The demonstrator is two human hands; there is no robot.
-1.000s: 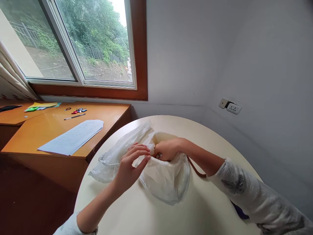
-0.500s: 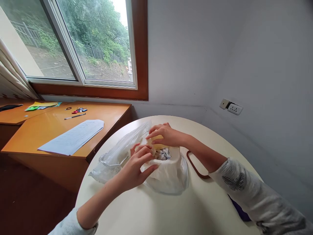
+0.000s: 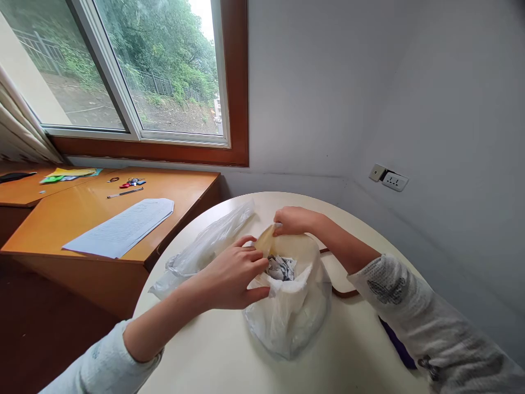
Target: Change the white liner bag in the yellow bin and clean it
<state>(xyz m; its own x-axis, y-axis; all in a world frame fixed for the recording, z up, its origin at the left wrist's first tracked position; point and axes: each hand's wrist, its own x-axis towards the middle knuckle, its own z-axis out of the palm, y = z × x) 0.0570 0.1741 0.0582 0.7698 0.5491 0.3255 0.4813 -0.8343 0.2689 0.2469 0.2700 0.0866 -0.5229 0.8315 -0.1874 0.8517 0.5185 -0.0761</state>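
Note:
A cream, soft-sided bag (image 3: 309, 256) stands with its mouth up on the round table, a clear plastic layer (image 3: 283, 331) spread around its base. Crumpled printed paper (image 3: 282, 268) shows inside it. My right hand (image 3: 296, 220) is closed on the far rim, pinching a bit of the bag's edge. At the left side of the mouth is my left hand (image 3: 238, 273), its fingers apart and curved, touching or very near the rim. Left of the bag lies a loose, crumpled clear plastic bag (image 3: 205, 241), partly behind my left hand.
The round white table (image 3: 213, 350) fills the middle. A brown loop (image 3: 346, 294) lies by my right forearm, and a purple item (image 3: 397, 343) sits partly under the sleeve. The wooden desk (image 3: 184, 191) at left holds papers (image 3: 123, 227), a pen (image 3: 125, 192) and keys (image 3: 133, 182).
The cream bag has shifted right and nearer, and its mouth stands wider. My right hand has moved right and closed on the far rim. My left hand has moved slightly.

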